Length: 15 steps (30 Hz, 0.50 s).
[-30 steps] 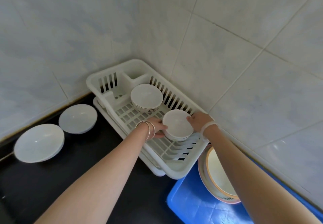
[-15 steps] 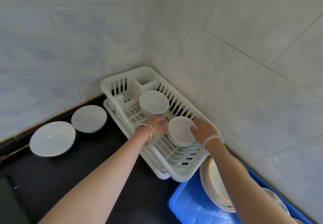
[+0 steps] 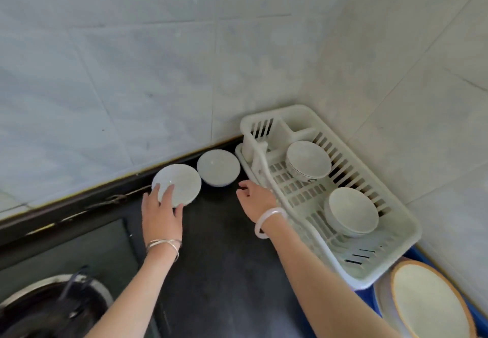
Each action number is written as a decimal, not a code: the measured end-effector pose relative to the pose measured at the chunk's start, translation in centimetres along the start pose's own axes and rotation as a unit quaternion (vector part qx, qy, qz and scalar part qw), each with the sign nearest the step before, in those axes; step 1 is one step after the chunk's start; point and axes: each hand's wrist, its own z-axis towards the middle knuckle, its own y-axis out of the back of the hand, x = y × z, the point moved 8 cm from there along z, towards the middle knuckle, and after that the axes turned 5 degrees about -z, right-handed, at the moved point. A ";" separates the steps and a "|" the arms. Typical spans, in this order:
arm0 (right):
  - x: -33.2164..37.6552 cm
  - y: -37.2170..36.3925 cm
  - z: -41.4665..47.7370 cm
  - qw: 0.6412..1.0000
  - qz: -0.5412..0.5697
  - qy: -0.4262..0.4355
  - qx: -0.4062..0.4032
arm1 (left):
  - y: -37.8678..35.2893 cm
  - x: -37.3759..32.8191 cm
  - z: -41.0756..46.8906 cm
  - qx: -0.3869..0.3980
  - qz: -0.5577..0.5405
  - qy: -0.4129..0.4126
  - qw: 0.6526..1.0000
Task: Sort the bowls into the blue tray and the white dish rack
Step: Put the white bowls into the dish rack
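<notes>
Two white bowls sit on the black counter by the wall: a wider bowl (image 3: 182, 183) and a smaller bowl (image 3: 218, 167) to its right. My left hand (image 3: 161, 211) grips the near rim of the wider bowl, fingers inside and thumb under the edge. Beside the smaller bowl hovers my right hand (image 3: 257, 197), relaxed and holding nothing. The white dish rack (image 3: 396, 216) in the corner holds a patterned bowl (image 3: 307, 159) and a plain bowl (image 3: 352, 211). At the lower right, a sliver of the blue tray (image 3: 365, 295) holds stacked orange-rimmed bowls (image 3: 427, 300).
Tiled walls meet in the corner behind the rack. A dark pot or wok (image 3: 50, 311) sits on a hob at the lower left. Bare black counter (image 3: 224, 258) lies between my arms.
Both hands left the plain bowl in the rack and moved left. My left hand now holds the wider bowl on the counter. The view swung left.
</notes>
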 end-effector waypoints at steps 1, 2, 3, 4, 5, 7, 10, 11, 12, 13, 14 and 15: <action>0.0 -1.1 1.0 1.000 -0.002 -0.019 0.012 | 0.1 1.0 0.4 0.000 -0.009 0.018 1.000; -0.2 -2.1 2.1 0.999 -0.007 -0.036 0.019 | 0.2 1.8 0.9 0.003 -0.031 0.036 0.999; -0.2 -2.7 3.2 0.998 -0.011 -0.052 0.020 | 0.2 2.5 1.3 0.006 -0.059 0.053 0.997; -0.3 -3.2 4.3 0.998 -0.014 -0.065 0.015 | 0.1 3.0 1.7 0.009 -0.087 0.068 0.994; -0.4 -3.6 5.3 0.997 -0.010 -0.080 0.010 | 0.0 3.4 2.0 0.010 -0.107 0.078 0.991; -0.8 -4.6 6.9 0.992 0.055 -0.116 0.014 | -0.2 3.8 2.5 0.009 -0.140 0.093 0.986; -1.1 -6.2 8.1 0.933 0.303 -0.188 0.043 | -0.3 4.4 2.8 0.007 -0.205 0.134 0.970; -1.1 -6.4 8.2 0.907 0.365 -0.205 0.041 | -0.4 4.6 2.8 0.007 -0.217 0.147 0.965; -1.2 -6.3 8.4 0.891 0.401 -0.213 0.029 | -0.5 4.7 2.8 0.008 -0.227 0.157 0.961; -1.2 -6.0 8.4 0.886 0.412 -0.212 0.016 | -0.7 4.9 2.8 0.008 -0.235 0.165 0.958; -1.2 -5.7 8.5 0.887 0.412 -0.208 0.003 | -0.8 5.1 2.9 0.009 -0.245 0.173 0.954; -1.2 -5.3 8.4 0.890 0.410 -0.199 -0.010 | -1.0 5.4 3.0 0.012 -0.255 0.182 0.950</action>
